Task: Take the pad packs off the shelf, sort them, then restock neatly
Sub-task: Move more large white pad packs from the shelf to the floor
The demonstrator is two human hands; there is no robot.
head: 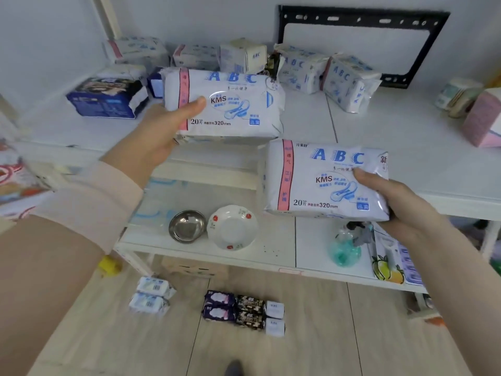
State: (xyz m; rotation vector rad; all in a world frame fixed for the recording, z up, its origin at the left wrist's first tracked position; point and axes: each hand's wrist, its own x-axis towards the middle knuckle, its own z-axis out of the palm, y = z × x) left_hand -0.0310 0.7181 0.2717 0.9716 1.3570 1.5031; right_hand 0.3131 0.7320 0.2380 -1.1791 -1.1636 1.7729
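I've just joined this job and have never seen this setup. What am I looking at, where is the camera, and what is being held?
There is no machine here. A person works with two bare hands, and the single picture comes from a camera worn on their head, looking forward and down. The left hand grips one ABC pack at the front of the top shelf. The right hand holds a second ABC pack of the same design, lower and nearer. More packs lie loosely along the back of the top shelf. The lower shelf carries a steel bowl and a plate. Small packs sit in rows on the floor.
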